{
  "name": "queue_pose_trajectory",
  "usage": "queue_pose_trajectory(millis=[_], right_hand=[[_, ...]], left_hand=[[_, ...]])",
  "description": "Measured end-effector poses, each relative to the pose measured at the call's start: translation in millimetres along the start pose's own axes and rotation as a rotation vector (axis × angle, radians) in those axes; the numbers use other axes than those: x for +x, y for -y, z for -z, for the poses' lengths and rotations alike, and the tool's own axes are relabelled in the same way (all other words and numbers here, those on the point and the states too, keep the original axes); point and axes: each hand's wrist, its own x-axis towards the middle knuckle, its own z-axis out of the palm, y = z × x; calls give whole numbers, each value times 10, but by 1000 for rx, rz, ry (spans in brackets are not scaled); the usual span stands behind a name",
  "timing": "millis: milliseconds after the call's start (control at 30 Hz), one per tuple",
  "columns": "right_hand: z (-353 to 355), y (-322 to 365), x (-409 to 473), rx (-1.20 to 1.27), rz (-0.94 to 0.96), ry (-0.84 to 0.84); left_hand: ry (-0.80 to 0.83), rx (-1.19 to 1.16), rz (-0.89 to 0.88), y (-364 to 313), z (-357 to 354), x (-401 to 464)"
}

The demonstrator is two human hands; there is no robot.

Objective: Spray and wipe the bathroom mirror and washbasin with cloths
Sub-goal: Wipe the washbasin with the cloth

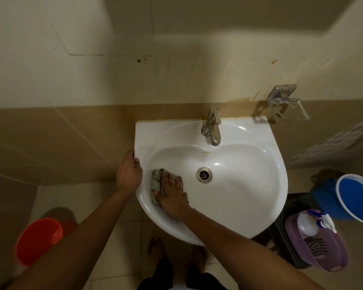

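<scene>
Seen from my head camera, looking straight down: my right hand (172, 197) lies flat, fingers straight, pressing a grey checked cloth (157, 183) against the left inner slope of the white washbasin (249, 195), well short of the drain (204, 174). My left hand (128, 171) curls over the basin's left rim, its grip clenched on the edge, apparently to brace me while I wipe. The cloth sits bunched under my palm, its dark-edged corner poking out toward the rim. The chrome tap (211, 127) is not running, and the bowl's right half gleams under the light, though I cannot tell whether that shine is spray, water or plain glaze. I judge the job to be in its basin stage: the left slope is being worked, while the far rim, the tap base and the right side show no cloth on them now. The mirror is out of view, so whether it has been done I cannot say. The spray bottle (308, 225) lies in a purple basket (331, 260) on a dark stool to my right, beside a blue bucket (356, 197); a red bucket (38, 241) stands on the floor to my left. A clear wall holder (285, 103) hangs beside the basin.
</scene>
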Motion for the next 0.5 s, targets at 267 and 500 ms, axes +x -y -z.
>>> queue_pose_trajectory(millis=[267,500], right_hand=[[-65,-46,-113,0,156,11],[520,-963,-857,-296,261,217]], left_hand=[[-55,40,-97,40,-69,-110],[-98,192,-166,56,-107,-381]])
